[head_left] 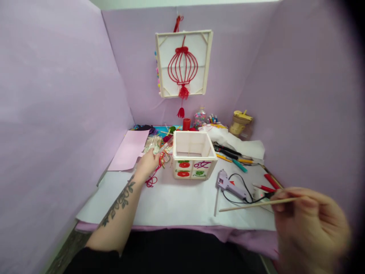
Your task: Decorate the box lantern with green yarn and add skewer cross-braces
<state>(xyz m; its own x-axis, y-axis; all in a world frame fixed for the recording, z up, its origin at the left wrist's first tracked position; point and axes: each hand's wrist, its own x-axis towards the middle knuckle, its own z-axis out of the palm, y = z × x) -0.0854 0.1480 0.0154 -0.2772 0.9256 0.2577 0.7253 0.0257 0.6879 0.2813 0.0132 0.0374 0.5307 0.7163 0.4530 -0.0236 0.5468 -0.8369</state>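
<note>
Head view, and both hands are out over the white sheet (171, 205) on the table. Right hand (309, 224) is close to the camera, low at the right, blurred, fingers pinched shut on one end of a thin wooden stick (256, 204). That stick runs nearly level, its long axis pointing left and slightly down, with the free tip ending near the glue gun (229, 185), which lies on the sheet with its black cord looped beside it. Left hand (148, 164) is farther out, tattooed forearm stretched across, fingers curled down into the tangle of red string (158, 167); whether it has actually closed on a strand, I can't tell from here. Between the two hands sits the open wooden box (194, 159) with red and green designs on its front, just beside the left hand and well apart from the right. So the left hand is much the nearer to the box, while the stick's free tip points toward the glue gun.
</note>
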